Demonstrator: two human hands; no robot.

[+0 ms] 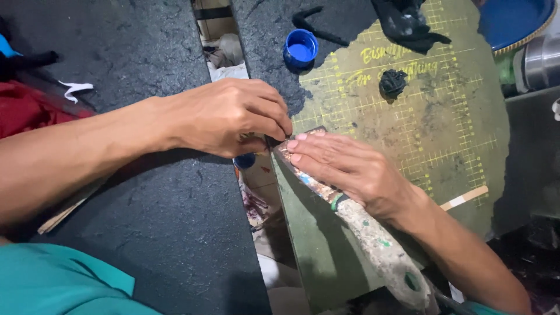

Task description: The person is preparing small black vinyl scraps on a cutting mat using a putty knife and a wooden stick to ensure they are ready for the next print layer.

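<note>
Two bare hands working at the near edge of a green cutting mat (373,169) on a dark bench (146,192).
The right hand (350,166) is pressing flat on the blade of a paint-stained scraper (373,245); the left hand (233,116) is pinching something small, hidden by its fingers (274,119), at the blade's tip. A blue cap (301,48) is lying beyond, with a wooden stick (465,198) lying to the right.

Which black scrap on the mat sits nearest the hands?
The small crumpled black lump mid-mat; the larger black cloth lies farther off at the top edge.
</note>
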